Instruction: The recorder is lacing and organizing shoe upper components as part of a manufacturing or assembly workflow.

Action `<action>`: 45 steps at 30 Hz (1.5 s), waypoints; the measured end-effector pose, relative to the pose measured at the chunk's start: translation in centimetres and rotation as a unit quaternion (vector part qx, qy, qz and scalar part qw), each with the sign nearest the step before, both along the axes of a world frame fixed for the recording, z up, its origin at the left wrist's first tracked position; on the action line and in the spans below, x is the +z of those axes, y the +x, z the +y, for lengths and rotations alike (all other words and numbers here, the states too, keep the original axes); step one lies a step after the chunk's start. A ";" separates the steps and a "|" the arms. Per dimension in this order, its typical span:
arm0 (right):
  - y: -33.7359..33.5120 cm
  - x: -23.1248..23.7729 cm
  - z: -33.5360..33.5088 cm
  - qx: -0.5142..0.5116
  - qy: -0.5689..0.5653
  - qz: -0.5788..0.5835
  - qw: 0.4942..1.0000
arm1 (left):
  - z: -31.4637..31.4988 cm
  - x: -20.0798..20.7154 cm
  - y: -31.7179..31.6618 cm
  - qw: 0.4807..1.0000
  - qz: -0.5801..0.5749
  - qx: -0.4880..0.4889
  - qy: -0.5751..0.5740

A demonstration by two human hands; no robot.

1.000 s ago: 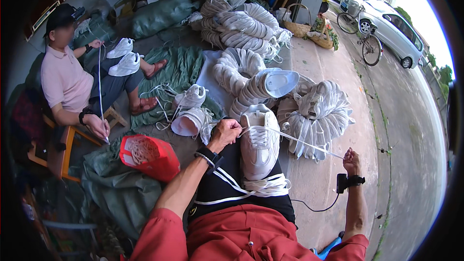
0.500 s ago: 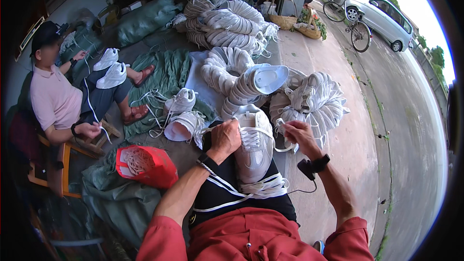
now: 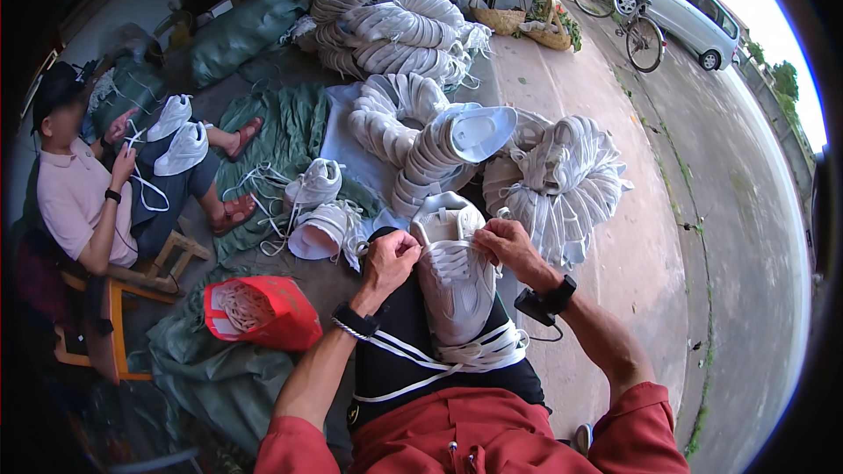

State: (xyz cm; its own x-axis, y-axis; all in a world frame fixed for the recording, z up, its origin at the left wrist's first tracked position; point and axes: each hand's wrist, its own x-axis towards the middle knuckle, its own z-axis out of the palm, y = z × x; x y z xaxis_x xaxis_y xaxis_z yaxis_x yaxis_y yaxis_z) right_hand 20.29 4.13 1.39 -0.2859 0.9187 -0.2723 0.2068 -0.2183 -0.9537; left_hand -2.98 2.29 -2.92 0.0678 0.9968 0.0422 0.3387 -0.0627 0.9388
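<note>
On my lap lies a white shoe upper (image 3: 457, 294), toe towards me, with white lace across its front. My right hand (image 3: 516, 250) is pinched closed at the upper's right eyelet edge, on a white shoelace (image 3: 503, 212) whose tip shows above the fingers. Just off the upper's left side, my left hand (image 3: 391, 265) is closed too, thumb against the fingers; whatever it may grip is hidden. A bundle of loose white laces (image 3: 483, 344) rests across my thighs below the toe.
Ringed stacks of white shoe uppers (image 3: 562, 184) stand ahead. Left of them are two more uppers (image 3: 320, 228) and a red bag (image 3: 294, 312) of laces. A seated co-worker (image 3: 88, 184) handles lace at far left, beside a wooden stool (image 3: 114, 333).
My right hand has moved left, from holding a lace loop out to the side to the upper's edge. My left hand has shifted left off the upper. The co-worker's hands have come together.
</note>
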 end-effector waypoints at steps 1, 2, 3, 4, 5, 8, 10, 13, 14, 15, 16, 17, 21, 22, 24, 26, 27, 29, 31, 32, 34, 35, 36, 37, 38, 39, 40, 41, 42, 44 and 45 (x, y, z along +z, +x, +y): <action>-0.2 0.1 0.0 -0.026 0.008 -0.011 1.000 | -0.1 0.7 0.0 0.999 -0.033 -0.003 -0.035; -0.2 -0.1 0.0 -0.027 0.006 -0.013 1.000 | -0.1 1.1 0.0 0.995 -0.066 -0.006 -0.070; -0.2 -0.3 0.0 -0.025 0.120 -0.075 0.990 | 0.0 1.4 0.1 0.995 -0.068 -0.007 -0.072; -0.4 -0.4 0.1 -0.021 0.233 -0.134 0.963 | 0.0 1.6 0.0 0.994 -0.084 -0.014 -0.073; -0.7 -0.4 0.2 -0.019 0.231 -0.133 0.963 | 0.0 1.7 -0.1 0.992 -0.101 -0.021 -0.073; -1.6 0.6 0.1 0.019 0.458 -0.263 0.849 | 0.1 1.5 -0.3 0.993 -0.095 -0.033 -0.061; -1.8 0.7 0.0 0.036 0.482 -0.286 0.827 | 0.3 0.8 -0.4 0.993 -0.094 -0.035 -0.053; -2.0 0.3 -0.2 0.049 0.505 -0.291 0.811 | 0.7 0.1 -0.7 0.997 -0.051 -0.040 -0.030; -2.1 0.0 -0.2 0.045 0.503 -0.276 0.818 | 0.8 0.3 -0.7 0.999 -0.009 -0.044 -0.015; -1.8 -0.1 0.1 0.046 0.503 -0.275 0.818 | 0.8 0.4 -0.8 0.999 -0.009 -0.042 -0.014; -1.0 0.0 0.5 0.064 0.421 -0.228 0.876 | 0.7 2.0 -0.3 0.999 0.032 -0.025 0.014; -0.7 0.4 1.1 0.083 0.335 -0.175 0.922 | 0.6 3.2 -0.1 0.996 0.073 -0.005 0.041; -1.1 3.3 3.2 0.081 0.405 -0.170 0.895 | 1.7 3.9 -1.6 0.959 0.167 -0.158 0.164; -1.9 3.4 3.6 0.106 0.434 -0.160 0.880 | 2.0 4.1 -2.1 0.952 0.182 -0.184 0.164; -3.7 3.2 4.2 0.177 0.477 -0.151 0.848 | 2.2 4.5 -2.4 0.941 0.214 -0.192 0.179; -5.4 0.5 4.9 0.223 0.510 -0.152 0.817 | 2.3 4.6 -2.5 0.929 0.247 -0.199 0.192; -5.9 -0.8 5.3 0.255 0.531 -0.160 0.792 | 2.3 4.6 -2.3 0.923 0.260 -0.197 0.202; -6.7 -0.1 3.9 0.226 0.499 -0.206 0.811 | 2.2 4.5 -2.6 0.919 0.276 -0.188 0.211; -6.8 -0.6 3.9 0.226 0.507 -0.247 0.794 | 2.1 4.2 -2.8 0.918 0.275 -0.189 0.215; -6.8 -0.7 3.9 0.228 0.509 -0.246 0.793 | 2.1 4.0 -2.9 0.918 0.276 -0.187 0.216; -6.4 -1.1 4.0 0.232 0.487 -0.242 0.806 | 2.0 3.9 -2.9 0.932 0.221 -0.191 0.214; -6.3 -1.4 4.2 0.232 0.488 -0.244 0.805 | 2.0 4.0 -3.0 0.932 0.221 -0.191 0.216; -6.1 -1.6 4.4 0.233 0.487 -0.241 0.806 | 1.9 4.1 -3.1 0.933 0.207 -0.199 0.219; -6.2 -1.7 4.4 0.235 0.487 -0.235 0.808 | 1.7 4.2 -3.4 0.934 0.195 -0.204 0.221; -6.1 -1.8 4.4 0.237 0.489 -0.234 0.806 | 1.7 4.1 -3.4 0.934 0.196 -0.202 0.222; -6.1 -1.9 4.4 0.238 0.487 -0.235 0.807 | 1.7 3.9 -3.2 0.926 0.221 -0.196 0.237; -6.0 -1.8 4.4 0.237 0.485 -0.238 0.807 | 1.7 3.9 -2.9 0.916 0.245 -0.191 0.253; -6.0 -1.8 4.4 0.238 0.487 -0.239 0.806 | 1.8 3.9 -2.8 0.916 0.245 -0.190 0.255; -6.0 -1.7 4.4 0.239 0.481 -0.241 0.809 | 1.9 3.9 -2.7 0.915 0.252 -0.184 0.255; -6.1 -1.6 4.2 0.241 0.475 -0.241 0.811 | 1.8 3.8 -2.6 0.915 0.260 -0.177 0.253; -6.2 -1.5 4.1 0.239 0.475 -0.242 0.812 | 1.7 3.8 -2.6 0.917 0.257 -0.175 0.250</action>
